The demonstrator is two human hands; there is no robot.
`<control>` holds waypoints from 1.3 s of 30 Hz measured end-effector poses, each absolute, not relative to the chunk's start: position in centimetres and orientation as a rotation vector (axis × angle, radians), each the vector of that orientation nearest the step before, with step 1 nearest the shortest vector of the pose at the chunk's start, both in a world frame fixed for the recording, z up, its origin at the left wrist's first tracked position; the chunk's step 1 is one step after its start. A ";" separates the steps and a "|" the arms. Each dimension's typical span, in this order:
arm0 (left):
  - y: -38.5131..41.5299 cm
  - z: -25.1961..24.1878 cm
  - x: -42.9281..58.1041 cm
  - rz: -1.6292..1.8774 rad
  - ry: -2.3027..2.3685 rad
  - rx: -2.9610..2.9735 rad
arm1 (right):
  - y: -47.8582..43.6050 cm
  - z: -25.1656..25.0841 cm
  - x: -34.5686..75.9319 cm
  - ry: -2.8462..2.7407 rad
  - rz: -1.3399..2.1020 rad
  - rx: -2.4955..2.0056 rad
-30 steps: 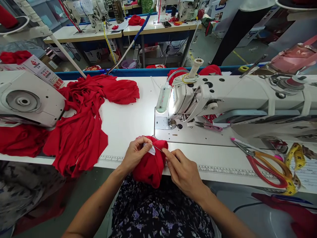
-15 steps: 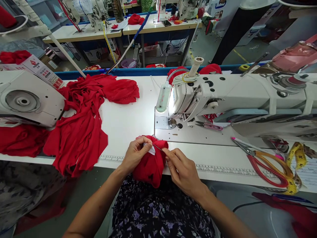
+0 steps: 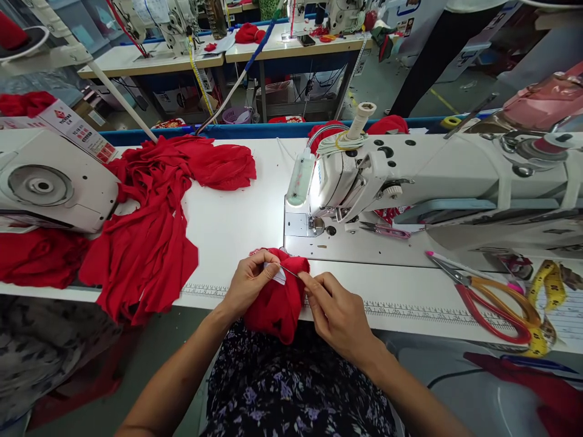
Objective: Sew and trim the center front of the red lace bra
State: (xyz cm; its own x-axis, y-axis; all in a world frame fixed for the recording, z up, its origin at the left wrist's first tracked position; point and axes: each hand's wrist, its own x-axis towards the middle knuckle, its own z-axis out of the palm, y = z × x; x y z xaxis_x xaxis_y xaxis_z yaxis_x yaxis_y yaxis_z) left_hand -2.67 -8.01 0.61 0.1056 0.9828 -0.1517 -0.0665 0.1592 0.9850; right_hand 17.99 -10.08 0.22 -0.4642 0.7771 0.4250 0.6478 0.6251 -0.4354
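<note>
A bunched piece of red fabric hangs over the front edge of the table. My left hand pinches the top of it between thumb and fingers, beside a small white label. From the fingertips of my right hand a thin, needle-like metal tool points left, its tip close to my left thumb. Its exact kind is too small to make out. Just beyond the fabric stands a white sewing machine, with its needle plate near my hands.
A heap of red fabric lies to the left, beside another machine head. Thread snips rest on the machine bed. Scissors and a yellow tape measure lie at the right. A person's leg shows behind.
</note>
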 end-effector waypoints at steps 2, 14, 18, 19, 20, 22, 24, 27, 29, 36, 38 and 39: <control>-8.0 0.6 -2.7 1.053 1.156 1.088 | -10.1 0.3 17.9 -2.207 0.358 -1.101; -7.6 1.8 -3.0 0.971 1.206 1.245 | -4.7 -1.7 26.5 -2.236 -0.600 -1.576; -7.2 3.3 -3.2 0.916 1.299 1.488 | -4.7 -1.2 26.2 -2.165 -0.569 -1.560; -7.0 3.7 -3.3 0.910 1.313 1.545 | -5.2 -0.6 25.4 -2.134 -0.475 -1.511; -6.9 4.2 -3.5 0.906 1.330 1.597 | -5.8 0.1 24.5 -2.107 -0.333 -1.434; -6.4 5.4 -3.9 0.911 1.392 1.697 | -7.3 1.8 22.4 -2.067 0.071 -1.228; -5.9 6.9 -4.4 0.935 1.515 1.793 | -8.8 3.6 20.6 -2.046 0.514 -1.022; -5.3 9.5 -4.9 1.000 1.749 1.847 | -10.2 5.9 18.4 -2.083 1.004 -0.805; -5.1 10.6 -4.8 1.060 1.851 1.781 | -10.4 6.8 17.2 -2.076 1.215 -0.750; -6.1 8.3 -1.9 1.178 1.451 1.146 | -10.0 6.5 12.8 -1.899 1.165 -0.990; -7.0 7.8 -1.1 1.177 1.239 0.913 | -9.9 5.8 12.2 -1.876 1.058 -1.084; -7.6 7.7 -0.7 1.174 1.149 0.825 | -9.8 5.4 12.2 -1.839 1.031 -1.127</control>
